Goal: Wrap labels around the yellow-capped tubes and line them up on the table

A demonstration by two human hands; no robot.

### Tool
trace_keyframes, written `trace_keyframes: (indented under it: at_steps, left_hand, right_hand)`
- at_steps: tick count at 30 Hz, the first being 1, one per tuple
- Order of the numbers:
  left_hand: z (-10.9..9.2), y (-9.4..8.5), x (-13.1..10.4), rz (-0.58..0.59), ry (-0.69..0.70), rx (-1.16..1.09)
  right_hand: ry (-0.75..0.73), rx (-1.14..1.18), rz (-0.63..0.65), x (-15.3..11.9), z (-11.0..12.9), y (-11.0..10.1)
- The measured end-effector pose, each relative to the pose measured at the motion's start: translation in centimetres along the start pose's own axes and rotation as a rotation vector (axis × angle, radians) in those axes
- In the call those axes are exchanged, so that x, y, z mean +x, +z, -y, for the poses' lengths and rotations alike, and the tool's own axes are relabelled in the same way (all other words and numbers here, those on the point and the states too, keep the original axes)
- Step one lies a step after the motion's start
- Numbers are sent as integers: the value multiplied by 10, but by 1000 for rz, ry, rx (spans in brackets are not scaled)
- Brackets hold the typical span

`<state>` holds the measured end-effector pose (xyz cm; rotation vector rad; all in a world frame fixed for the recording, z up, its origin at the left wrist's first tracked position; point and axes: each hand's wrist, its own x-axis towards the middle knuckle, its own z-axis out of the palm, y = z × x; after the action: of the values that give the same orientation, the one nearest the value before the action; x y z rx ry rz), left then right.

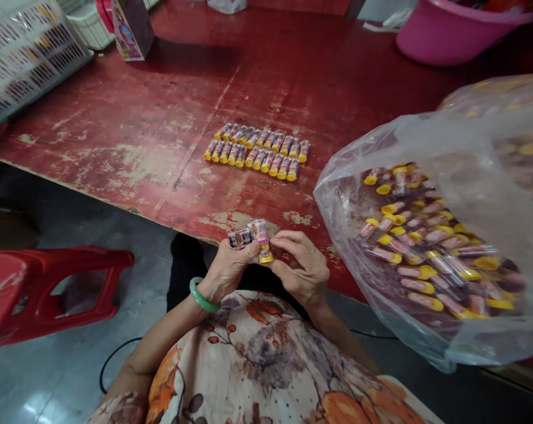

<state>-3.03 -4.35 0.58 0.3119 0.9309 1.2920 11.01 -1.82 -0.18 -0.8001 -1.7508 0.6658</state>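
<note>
My left hand (233,265) is closed on a small clear tube (264,250) with a yellow cap and a printed label. A dark printed card or label (240,238) also shows in its grip; how the two are joined cannot be made out. My right hand (299,265) is just right of the tube, its thumb and forefinger curved and apart, the tips close to the tube or touching it. Both hands are over my lap at the table's front edge. Beyond them, similar yellow-capped tubes (257,147) lie in two rows on the red table (160,129).
To the right, a clear plastic bag (350,176) holds many loose yellow-capped tubes (419,285). A pink tub (452,32) stands at the back right. White baskets (21,56) and a printed box (131,29) are at the back left. A red stool (80,259) is at lower left.
</note>
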Motion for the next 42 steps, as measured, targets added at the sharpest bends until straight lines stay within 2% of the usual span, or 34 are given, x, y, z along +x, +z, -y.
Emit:
trace_keyframes:
  at_steps: [4,10,27,37,40,42]
  left_hand:
    - [2,-2,1,-1,0,-20]
    - [1,1,0,-66,-24,-29]
    - [3,-3,1,-47,-30,6]
    - [-8,-9,2,-31,-24,124]
    - [-16,-17,8,-56,18,181]
    - [-29,-27,21,-103,88,283]
  right_hand:
    - [-48,-5,52,1,-1,-4]
    - [-118,-118,-43,-7,-1,5]
    - [-227,-264,-57,-14,-10,14]
    - [-300,-386,-61,-14,-19,21]
    - [-302,-389,-52,-13,-20,22]
    - [-308,-393,-39,-14,-22,21]
